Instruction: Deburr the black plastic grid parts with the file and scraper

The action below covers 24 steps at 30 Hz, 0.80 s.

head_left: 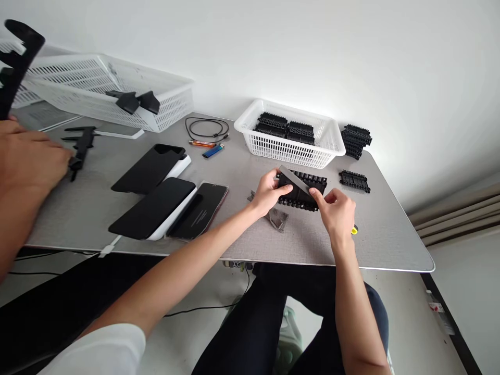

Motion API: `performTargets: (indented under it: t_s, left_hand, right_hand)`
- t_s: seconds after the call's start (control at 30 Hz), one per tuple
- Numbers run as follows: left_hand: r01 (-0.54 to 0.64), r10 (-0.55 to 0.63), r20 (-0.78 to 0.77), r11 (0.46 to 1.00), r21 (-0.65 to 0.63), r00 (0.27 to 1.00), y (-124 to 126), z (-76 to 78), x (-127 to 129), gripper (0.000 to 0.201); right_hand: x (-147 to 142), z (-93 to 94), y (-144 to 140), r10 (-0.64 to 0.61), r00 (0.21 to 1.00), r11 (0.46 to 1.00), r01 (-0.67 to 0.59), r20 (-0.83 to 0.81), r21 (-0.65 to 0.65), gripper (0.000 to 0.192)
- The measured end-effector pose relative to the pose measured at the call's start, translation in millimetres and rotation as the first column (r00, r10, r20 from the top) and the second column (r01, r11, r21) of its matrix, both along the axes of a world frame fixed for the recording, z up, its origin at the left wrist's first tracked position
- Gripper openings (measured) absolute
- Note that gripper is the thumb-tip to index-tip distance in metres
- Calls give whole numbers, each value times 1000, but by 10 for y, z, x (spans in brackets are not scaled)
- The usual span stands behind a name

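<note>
My left hand [269,195] grips the left end of a black plastic part [304,199] with toothed long edges, its thumb lying on the face. My right hand [338,211] is closed on a flat grey metal file [292,179], which lies slantwise across the part. The file's tip is by my left fingers. A yellow and black end [354,229] shows below my right hand, in line with the file, and looks like its handle. Beneath the part, dark crumpled scraps [278,220] lie on the table.
Behind my hands, a white basket [289,152] holds several similar black parts. More parts are stacked [355,140] to its right, with a single one [354,180] nearer. Phones [199,211], lighters [213,151] and a cable [207,125] lie leftward. Another person's hand [31,156] holds a black piece.
</note>
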<state>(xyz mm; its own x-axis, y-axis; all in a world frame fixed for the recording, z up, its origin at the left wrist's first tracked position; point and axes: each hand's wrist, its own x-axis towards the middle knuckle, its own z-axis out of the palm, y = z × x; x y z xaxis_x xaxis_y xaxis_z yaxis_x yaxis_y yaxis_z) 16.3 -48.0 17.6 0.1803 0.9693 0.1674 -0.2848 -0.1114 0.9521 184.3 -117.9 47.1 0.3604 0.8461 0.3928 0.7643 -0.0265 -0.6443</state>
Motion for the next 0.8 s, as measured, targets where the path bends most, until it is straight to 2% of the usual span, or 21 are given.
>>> performTargets:
  t_s: [0.13,0.33,0.47,0.6,0.8]
  left_hand:
    - [-12,13,23,1000,-24,1000,22,-13,-10,41]
    - [-78,79,23,996,-45,997,94,-50,-58,43]
    - [-65,64,-21,997,-44,998,80,-52,-41,43]
    - [-31,31,-16,999,-33,999,57,-53,-25,42]
    - [-65,65,16,998,-16,998,110,-70,-65,45]
  right_hand:
    - [108,21,19,-22,1000,999,23,-18,29,59]
    - [321,66,14,-143,990,985,144,-15,92,59]
    - [268,54,11,-71,997,992,74,-26,105,60]
    - [155,0,25,-11,999,1000,12,-38,20,60]
    - [390,11,36,-143,988,988,146,-55,55,57]
